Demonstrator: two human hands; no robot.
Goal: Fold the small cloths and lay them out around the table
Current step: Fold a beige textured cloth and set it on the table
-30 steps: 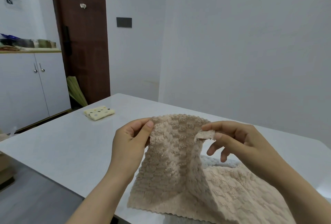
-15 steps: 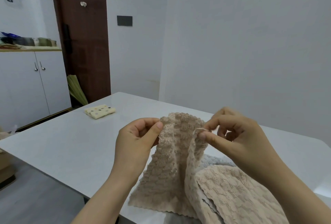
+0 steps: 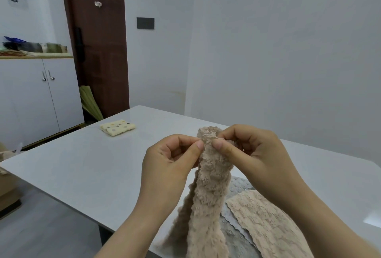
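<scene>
Head view:
- Surface: white glossy table, corner pointing to the far side. Grey floor to the near left.
- Room: plain white walls, brown door far left, dark wall plate just right of it. White cabinet at left with clutter on top, too blurred to identify.
- Folded yellow dotted cloth lies flat on the far-left part of the table, well apart from both hands.
- Beige cloth is held up over the near right part of the table, gathered into a narrow vertical bundle. Its lower end hangs down to the near table edge.
- Left hand: fingers curled, thumb and forefinger pinching the top of the beige cloth from the left.
- Right hand: same pinch from the right, thumb tip almost touching the left thumb. The other fingers are curled behind the cloth.
- Grey cloth lies flat on the table under and right of the bundle. A flat beige layer lies on top of it; cannot tell whether it belongs to the held cloth.
</scene>
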